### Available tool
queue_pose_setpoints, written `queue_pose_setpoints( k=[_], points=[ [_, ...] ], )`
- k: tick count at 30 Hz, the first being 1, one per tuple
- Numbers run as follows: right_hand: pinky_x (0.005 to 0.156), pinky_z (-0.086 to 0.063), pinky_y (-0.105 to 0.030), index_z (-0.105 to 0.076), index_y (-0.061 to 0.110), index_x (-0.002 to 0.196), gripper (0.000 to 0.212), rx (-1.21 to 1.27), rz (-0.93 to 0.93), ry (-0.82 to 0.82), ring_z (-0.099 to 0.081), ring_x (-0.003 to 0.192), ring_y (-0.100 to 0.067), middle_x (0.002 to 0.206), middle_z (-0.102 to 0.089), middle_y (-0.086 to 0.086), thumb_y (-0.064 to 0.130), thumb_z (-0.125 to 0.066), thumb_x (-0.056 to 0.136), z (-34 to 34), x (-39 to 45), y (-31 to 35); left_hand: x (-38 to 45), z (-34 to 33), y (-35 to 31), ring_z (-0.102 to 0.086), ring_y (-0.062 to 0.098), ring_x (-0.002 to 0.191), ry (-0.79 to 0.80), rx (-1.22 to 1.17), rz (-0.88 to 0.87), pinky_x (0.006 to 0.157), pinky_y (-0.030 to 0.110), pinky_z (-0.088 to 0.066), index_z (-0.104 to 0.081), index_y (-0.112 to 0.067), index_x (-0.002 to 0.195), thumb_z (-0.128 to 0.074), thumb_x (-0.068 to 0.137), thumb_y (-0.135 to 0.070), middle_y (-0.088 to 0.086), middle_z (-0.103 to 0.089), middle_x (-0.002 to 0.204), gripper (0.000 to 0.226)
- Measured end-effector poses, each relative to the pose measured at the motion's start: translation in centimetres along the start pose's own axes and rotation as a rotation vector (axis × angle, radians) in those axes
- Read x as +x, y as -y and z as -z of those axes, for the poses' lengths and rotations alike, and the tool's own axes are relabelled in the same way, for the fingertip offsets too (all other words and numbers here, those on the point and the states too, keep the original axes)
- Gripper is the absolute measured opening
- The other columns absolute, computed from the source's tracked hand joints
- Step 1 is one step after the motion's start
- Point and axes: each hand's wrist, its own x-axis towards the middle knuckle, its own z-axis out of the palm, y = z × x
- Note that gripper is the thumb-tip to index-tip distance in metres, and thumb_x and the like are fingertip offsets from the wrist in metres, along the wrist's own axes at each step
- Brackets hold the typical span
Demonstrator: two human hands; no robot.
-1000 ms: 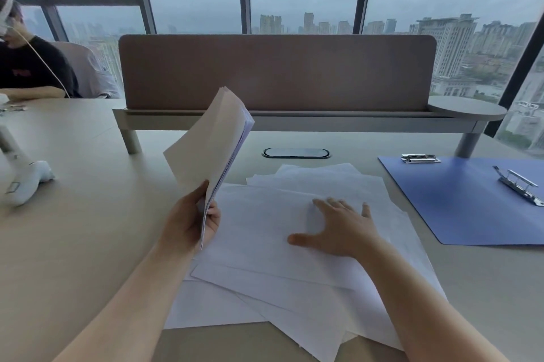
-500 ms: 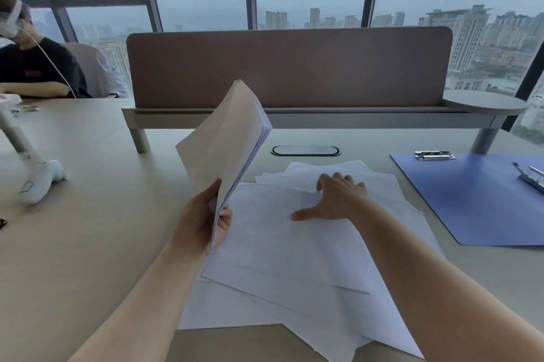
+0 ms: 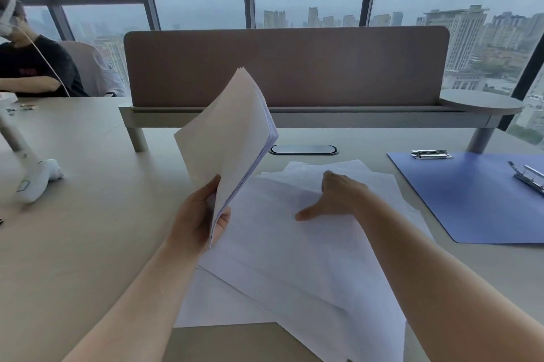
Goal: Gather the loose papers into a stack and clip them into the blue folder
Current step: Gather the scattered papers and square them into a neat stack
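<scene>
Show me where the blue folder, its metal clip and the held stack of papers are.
blue folder [image 3: 471,199]: head view, bare inner surface.
metal clip [image 3: 528,174]: head view, clip's middle.
held stack of papers [image 3: 226,132]: head view, outer sheet's middle.

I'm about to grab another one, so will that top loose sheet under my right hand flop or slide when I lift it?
Probably floppy: the top sheet is single and thin. It may slide, since the loose papers overlap askew. The right hand already presses it, which should help.
</scene>
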Motion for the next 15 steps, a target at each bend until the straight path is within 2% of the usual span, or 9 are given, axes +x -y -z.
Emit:
queue_pose_setpoints(
  k=[2, 4, 5, 7, 8, 10, 11, 13, 15],
  points=[
    [0.080, -0.048, -0.036, -0.050, 0.019, 0.106, 0.098, 0.028, 0.011, 0.004, -0.059, 0.095, -0.023, 0.101, -0.061, 0.003, 0.084, -0.076, 0.038, 0.0, -0.3, -0.1, 0.2, 0.3, -0.1, -0.052, 0.005, 0.036, -0.029, -0.007, 0.002, 0.033, 0.014, -0.038, -0.061, -0.013, 0.085, -0.058, 0.091, -0.013, -0.004, -0.063, 0.058, 0.007],
    [0.086, -0.052, -0.037, -0.055, 0.018, 0.108, 0.093, 0.047, 0.030, 0.014, -0.061, 0.096, -0.023, 0.102, -0.062, 0.002, 0.080, -0.079, 0.042, 0.0, -0.6, -0.3, 0.4, 0.7, -0.2, -0.051, 0.004, 0.036, -0.035, -0.012, -0.010, 0.033, 0.014, -0.037, -0.063, -0.014, 0.087, -0.060, 0.091, -0.013, -0.004, -0.065, 0.062, 0.004],
    [0.086, -0.053, -0.037, -0.058, 0.017, 0.105, 0.087, 0.067, 0.038, 0.024, -0.061, 0.095, -0.023, 0.100, -0.063, 0.001, 0.077, -0.080, 0.045, 0.1, -0.7, -0.4, 0.5, 0.9, -0.2, -0.051, 0.004, 0.037, -0.015, -0.023, -0.022, 0.034, 0.014, -0.037, -0.064, -0.014, 0.088, -0.068, 0.083, -0.011, -0.004, -0.066, 0.064, 0.007],
    [0.077, -0.052, -0.033, -0.061, 0.016, 0.087, 0.062, 0.129, 0.056, 0.034, -0.060, 0.085, -0.021, 0.086, -0.062, 0.001, 0.067, -0.081, 0.058, 0.4, -1.0, -0.7, 0.7, 1.0, -0.2, -0.052, 0.005, 0.037, 0.021, -0.018, -0.030, 0.034, 0.015, -0.038, -0.067, -0.013, 0.088, -0.085, 0.061, -0.009, -0.003, -0.068, 0.066, 0.033],
    [0.068, -0.047, -0.031, -0.057, 0.017, 0.074, 0.050, 0.159, 0.069, 0.038, -0.056, 0.075, -0.019, 0.076, -0.057, 0.002, 0.060, -0.081, 0.067, 0.5, -1.2, -0.9, 0.5, 0.8, -0.2, -0.052, 0.005, 0.037, 0.021, -0.010, -0.027, 0.033, 0.015, -0.039, -0.067, -0.012, 0.087, -0.085, 0.062, -0.009, -0.003, -0.068, 0.065, 0.031],
    [0.058, -0.036, -0.030, -0.044, 0.017, 0.059, 0.047, 0.214, 0.083, 0.066, -0.044, 0.061, -0.016, 0.065, -0.045, 0.001, 0.045, -0.075, 0.081, 0.5, -1.8, -1.3, 0.2, 0.5, -0.2, -0.053, 0.006, 0.035, -0.015, 0.017, -0.029, 0.032, 0.015, -0.039, -0.066, -0.012, 0.081, -0.067, 0.086, -0.013, -0.003, -0.065, 0.057, 0.005],
    [0.058, -0.035, -0.030, -0.044, 0.017, 0.059, 0.045, 0.244, 0.081, 0.076, -0.043, 0.060, -0.016, 0.065, -0.045, 0.001, 0.041, -0.072, 0.085, 0.5, -2.1, -1.6, 0.4, 0.5, -0.1, -0.053, 0.006, 0.035, -0.041, 0.015, -0.042, 0.032, 0.016, -0.039, -0.068, -0.012, 0.074, -0.058, 0.093, -0.014, -0.003, -0.063, 0.054, 0.021],
    [0.063, -0.038, -0.030, -0.054, 0.013, 0.067, 0.035, 0.328, 0.082, 0.080, -0.049, 0.064, -0.019, 0.070, -0.052, -0.002, 0.036, -0.068, 0.090, 0.3, -2.7, -2.4, 0.3, 0.3, -0.1, -0.054, 0.006, 0.034, -0.050, 0.066, -0.065, 0.031, 0.015, -0.039, -0.072, -0.013, 0.058, -0.054, 0.098, -0.016, -0.003, -0.061, 0.050, 0.043],
    [0.064, -0.042, -0.029, -0.065, 0.007, 0.083, 0.025, 0.434, 0.094, 0.055, -0.056, 0.068, -0.023, 0.077, -0.061, -0.005, 0.030, -0.065, 0.092, -0.2, -3.2, -3.2, 0.0, 0.2, 0.1, -0.053, 0.006, 0.033, -0.074, 0.149, -0.083, 0.032, 0.014, -0.039, -0.073, -0.014, 0.052, -0.055, 0.098, -0.018, -0.004, -0.061, 0.049, 0.050]
  ],
)
